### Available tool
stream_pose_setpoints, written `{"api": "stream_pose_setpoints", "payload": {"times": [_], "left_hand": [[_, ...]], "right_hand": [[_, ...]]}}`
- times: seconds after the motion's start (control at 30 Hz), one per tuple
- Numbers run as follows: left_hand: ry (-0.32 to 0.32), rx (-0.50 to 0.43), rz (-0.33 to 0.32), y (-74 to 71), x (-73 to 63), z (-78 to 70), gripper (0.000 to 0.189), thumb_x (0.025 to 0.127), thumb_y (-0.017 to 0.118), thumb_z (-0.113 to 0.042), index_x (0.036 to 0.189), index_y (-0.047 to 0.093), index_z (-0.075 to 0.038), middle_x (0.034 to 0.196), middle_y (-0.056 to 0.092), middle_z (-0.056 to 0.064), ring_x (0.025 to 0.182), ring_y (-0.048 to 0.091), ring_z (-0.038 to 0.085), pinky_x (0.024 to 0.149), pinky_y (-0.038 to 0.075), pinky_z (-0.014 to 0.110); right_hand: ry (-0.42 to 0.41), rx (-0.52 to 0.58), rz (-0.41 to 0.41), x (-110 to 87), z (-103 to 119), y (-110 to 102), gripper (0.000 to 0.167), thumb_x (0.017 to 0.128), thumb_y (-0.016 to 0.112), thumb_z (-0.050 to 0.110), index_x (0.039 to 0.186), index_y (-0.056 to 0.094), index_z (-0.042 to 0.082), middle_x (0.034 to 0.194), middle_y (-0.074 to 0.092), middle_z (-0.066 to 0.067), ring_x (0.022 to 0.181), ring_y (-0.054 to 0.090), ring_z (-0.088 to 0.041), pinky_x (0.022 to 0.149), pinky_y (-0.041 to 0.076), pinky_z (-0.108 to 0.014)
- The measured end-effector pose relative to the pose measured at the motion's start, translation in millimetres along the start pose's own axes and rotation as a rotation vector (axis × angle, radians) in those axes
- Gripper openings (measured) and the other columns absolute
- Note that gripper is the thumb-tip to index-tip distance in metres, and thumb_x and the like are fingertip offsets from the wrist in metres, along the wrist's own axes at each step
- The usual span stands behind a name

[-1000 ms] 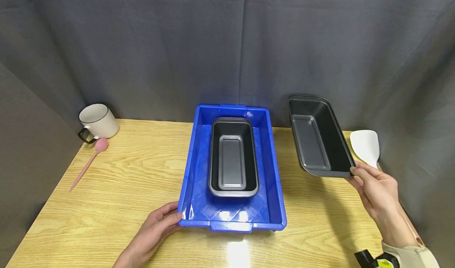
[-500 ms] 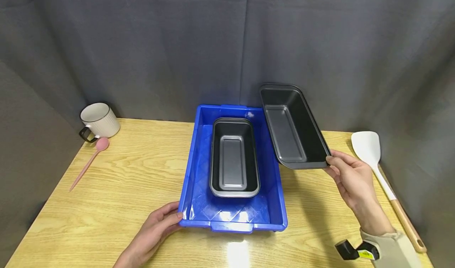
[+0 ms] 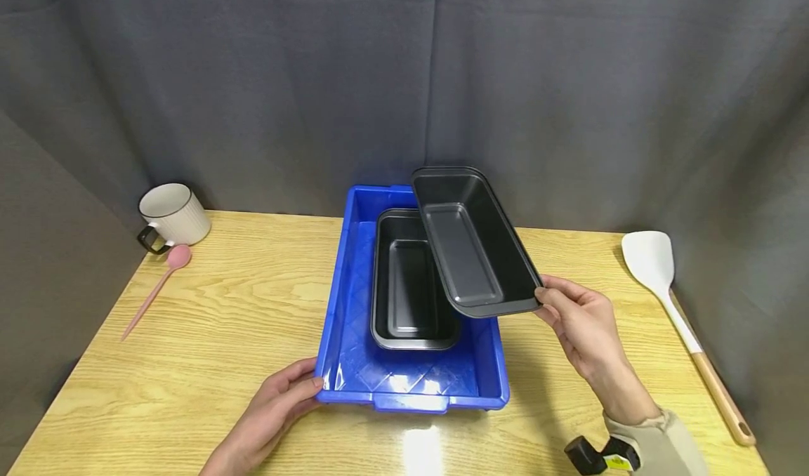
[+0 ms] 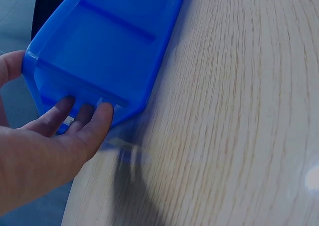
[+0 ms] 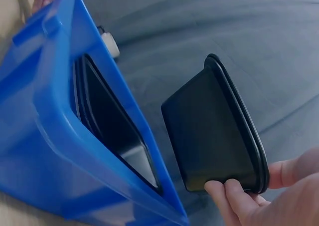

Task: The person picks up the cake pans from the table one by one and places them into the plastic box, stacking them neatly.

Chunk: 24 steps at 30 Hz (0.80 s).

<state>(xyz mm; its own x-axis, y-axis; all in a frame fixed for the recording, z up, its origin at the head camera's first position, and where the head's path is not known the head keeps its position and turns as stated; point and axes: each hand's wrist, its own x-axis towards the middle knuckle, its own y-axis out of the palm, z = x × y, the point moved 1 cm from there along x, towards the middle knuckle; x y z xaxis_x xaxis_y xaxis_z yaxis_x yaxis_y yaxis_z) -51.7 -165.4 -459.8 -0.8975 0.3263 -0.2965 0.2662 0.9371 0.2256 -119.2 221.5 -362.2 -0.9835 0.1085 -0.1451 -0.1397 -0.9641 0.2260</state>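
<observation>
My right hand (image 3: pixel 584 328) pinches a dark loaf pan (image 3: pixel 470 244) by its near right corner, thumb on the rim and fingertips against the outer wall. That pan is tilted in the air over the right side of a blue plastic bin (image 3: pixel 354 371). A second dark loaf pan (image 3: pixel 404 293) lies inside the bin, its right part hidden by the held one. In the right wrist view, a gap separates the held pan (image 5: pixel 209 136) from the bin (image 5: pixel 55 86). My left hand (image 3: pixel 272 413) holds the bin's near left corner; in the left wrist view its fingers (image 4: pixel 97 128) touch the outer wall.
A white ribbed mug (image 3: pixel 177 216) with a black handle stands at the table's back left, a pink spoon (image 3: pixel 158 286) beside it. On the right lies a white turner (image 3: pixel 654 265) with a wooden handle. Grey curtain (image 3: pixel 284 97) closes off the back and sides.
My right hand has carried the loaf pan leftward, from right of the blue bin to over it, uncovering the turner's handle. My left hand and the bin stay put.
</observation>
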Motion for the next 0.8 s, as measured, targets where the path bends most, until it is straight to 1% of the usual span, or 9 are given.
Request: {"api": "stream_pose_setpoints", "payload": {"times": [0.07, 0.1, 0.2, 0.27, 0.37, 0.53, 0.63, 0.8], "left_hand": [[-0.004, 0.001, -0.002, 0.2, -0.3, -0.6, 0.057, 0.097, 0.055, -0.017, 0.139, 0.033, 0.015, 0.129, 0.052, 0.025, 0.110, 0.059, 0.023, 0.094, 0.049, 0.030], [-0.006, 0.002, -0.003, 0.3, -0.2, -0.6, 0.057, 0.097, 0.055, -0.017, 0.139, 0.033, 0.015, 0.129, 0.052, 0.025, 0.110, 0.059, 0.023, 0.094, 0.049, 0.030], [-0.014, 0.003, -0.006, 0.3, 0.1, -0.1, 0.057, 0.097, 0.056, -0.017, 0.138, 0.034, 0.015, 0.128, 0.053, 0.024, 0.109, 0.059, 0.022, 0.094, 0.049, 0.030], [-0.019, 0.004, -0.010, 0.2, 0.5, 0.4, 0.058, 0.096, 0.056, -0.018, 0.138, 0.034, 0.015, 0.128, 0.053, 0.024, 0.109, 0.059, 0.022, 0.094, 0.049, 0.030], [-0.025, 0.005, -0.016, 0.0, 0.8, 1.0, 0.058, 0.096, 0.057, -0.018, 0.138, 0.034, 0.014, 0.128, 0.053, 0.023, 0.110, 0.059, 0.024, 0.095, 0.049, 0.030], [-0.026, 0.005, -0.019, -0.5, 0.6, 2.0, 0.058, 0.096, 0.056, -0.018, 0.139, 0.034, 0.014, 0.129, 0.053, 0.023, 0.110, 0.059, 0.023, 0.094, 0.049, 0.030], [-0.023, 0.004, -0.017, -0.7, 0.4, 2.4, 0.057, 0.097, 0.056, -0.018, 0.139, 0.034, 0.014, 0.129, 0.053, 0.023, 0.109, 0.059, 0.022, 0.094, 0.049, 0.030], [-0.013, -0.005, -0.010, -1.1, 0.2, 1.8, 0.057, 0.097, 0.056, -0.017, 0.139, 0.034, 0.014, 0.129, 0.053, 0.023, 0.109, 0.059, 0.022, 0.095, 0.049, 0.030]], "right_hand": [[0.015, -0.018, 0.001, 0.0, -3, 7, 0.018, 0.090, 0.053, -0.011, 0.100, 0.064, -0.003, 0.095, 0.066, -0.003, 0.087, 0.068, -0.011, 0.082, 0.054, -0.024], [0.024, -0.034, 0.002, 0.0, -5, 11, 0.018, 0.090, 0.052, -0.011, 0.105, 0.062, -0.007, 0.095, 0.065, -0.003, 0.087, 0.068, -0.010, 0.083, 0.054, -0.025], [0.034, -0.090, 0.006, 0.7, -10, 20, 0.029, 0.090, 0.051, -0.011, 0.117, 0.050, -0.020, 0.096, 0.065, -0.004, 0.089, 0.067, -0.010, 0.085, 0.053, -0.025], [0.032, -0.113, 0.010, 2.6, -13, 26, 0.033, 0.089, 0.050, -0.012, 0.119, 0.046, -0.024, 0.094, 0.065, -0.004, 0.089, 0.066, -0.009, 0.086, 0.053, -0.025], [0.033, -0.137, 0.024, 5.7, -19, 32, 0.034, 0.088, 0.049, -0.012, 0.120, 0.045, -0.026, 0.095, 0.065, -0.006, 0.090, 0.065, -0.009, 0.087, 0.053, -0.026], [0.057, -0.192, 0.054, 11.1, -29, 38, 0.033, 0.090, 0.048, -0.009, 0.119, 0.049, -0.024, 0.104, 0.062, -0.015, 0.089, 0.066, -0.010, 0.086, 0.053, -0.026], [0.063, -0.235, 0.044, 13.6, -33, 41, 0.031, 0.089, 0.049, -0.008, 0.117, 0.052, -0.022, 0.103, 0.064, -0.017, 0.084, 0.067, -0.010, 0.082, 0.055, -0.024], [0.069, -0.268, 0.039, 13.3, -35, 49, 0.032, 0.088, 0.051, -0.007, 0.116, 0.052, -0.022, 0.098, 0.066, -0.019, 0.077, 0.067, -0.010, 0.078, 0.056, -0.023]]}}
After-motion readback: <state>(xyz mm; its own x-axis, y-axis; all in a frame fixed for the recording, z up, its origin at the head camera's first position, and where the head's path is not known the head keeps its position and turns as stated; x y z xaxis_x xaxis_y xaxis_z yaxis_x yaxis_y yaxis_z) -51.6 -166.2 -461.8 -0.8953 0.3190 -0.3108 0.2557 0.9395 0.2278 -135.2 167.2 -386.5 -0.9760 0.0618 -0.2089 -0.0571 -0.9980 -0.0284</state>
